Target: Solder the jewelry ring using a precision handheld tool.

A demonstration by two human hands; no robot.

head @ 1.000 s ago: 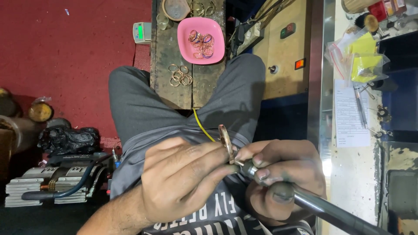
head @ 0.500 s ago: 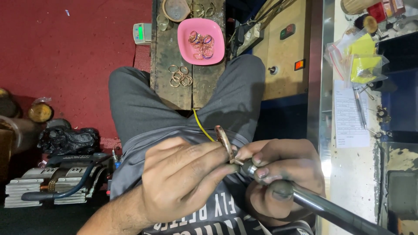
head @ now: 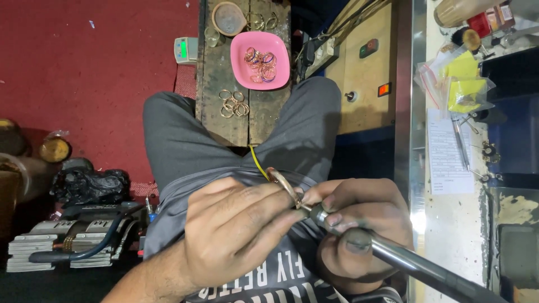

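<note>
My left hand [head: 236, 230] pinches a copper-coloured bangle [head: 283, 185] by its lower edge, holding it on edge over my lap. My right hand [head: 359, 224] grips a dark metal rotary handpiece [head: 415, 266] whose tip meets the inside of the bangle. The handpiece shaft runs off toward the lower right. Both hands sit close together above my grey trousers [head: 179, 146].
A narrow wooden bench [head: 216, 112] between my knees carries several loose bangles [head: 233, 104], a pink bowl [head: 238, 62] of rings and a clay dish [head: 227, 18]. A small green-lit scale [head: 185, 49] lies left, a machine box [head: 365, 73] right, and tools [head: 73, 241] on the red floor.
The bangle has tilted and turned slightly between my fingers against the tool tip. Both hands stay in the same place.
</note>
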